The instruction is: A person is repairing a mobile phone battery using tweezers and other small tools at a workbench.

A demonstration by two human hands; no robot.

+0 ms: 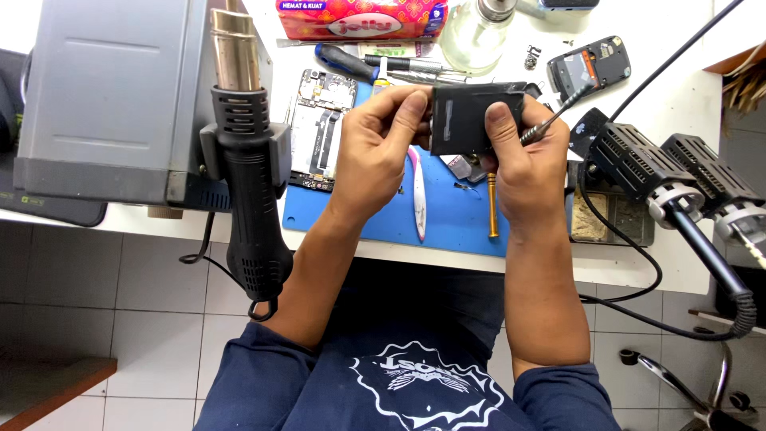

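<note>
Navy sleeves nearest, both forearms reaching away over the bench edge. Left hand (379,140) closed on the left edge of a flat black phone part (467,118), thumb on its face. Right hand (519,156) grips the part's right edge, thumb on top, and also pinches a thin metal tool (550,118), likely a precision screwdriver, its tip pointing far-right. The part is raised between the two hands, above the blue work mat (455,215). Judged progress: disassembly well along, since an opened phone body (319,128) lies bare on the mat's left side; the held part looks already separated, reassembly not begun. On the mat: white pry tool (419,195), brass-coloured rod (492,206). Left: holstered hot-air gun (247,168). Far: screwdrivers (375,65), clear bottle (476,33).
</note>
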